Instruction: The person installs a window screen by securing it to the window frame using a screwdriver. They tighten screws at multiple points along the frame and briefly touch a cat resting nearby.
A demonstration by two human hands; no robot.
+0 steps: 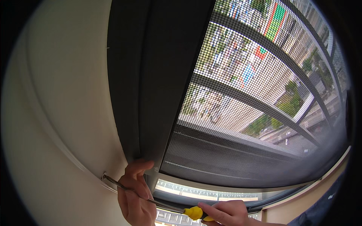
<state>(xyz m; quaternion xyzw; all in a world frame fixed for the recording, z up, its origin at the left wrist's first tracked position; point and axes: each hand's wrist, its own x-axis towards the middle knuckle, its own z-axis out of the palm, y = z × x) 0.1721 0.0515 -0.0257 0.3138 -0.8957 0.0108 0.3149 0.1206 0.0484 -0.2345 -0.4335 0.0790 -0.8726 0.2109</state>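
A long screwdriver (167, 206) with a steel shaft and a yellow-and-black handle runs slantwise across the bottom of the view. My right hand (227, 212) grips its handle. Partway along, my left hand (137, 195) holds the shaft between its fingers and steadies it. The tip meets a small round fitting or hole (104, 175) at a seam in the pale wall; its exact kind is hidden. My left fingertips reach the lower end of a dark window frame (133, 113), touching or very close to it.
A dark mesh screen (226, 158) covers the window right of the frame, with dark bars behind it and buildings and trees outside. Below it is a pale bottom rail (203, 182). The pale wall (68, 70) fills the left side. Dark blue clothing (314, 209) shows at lower right.
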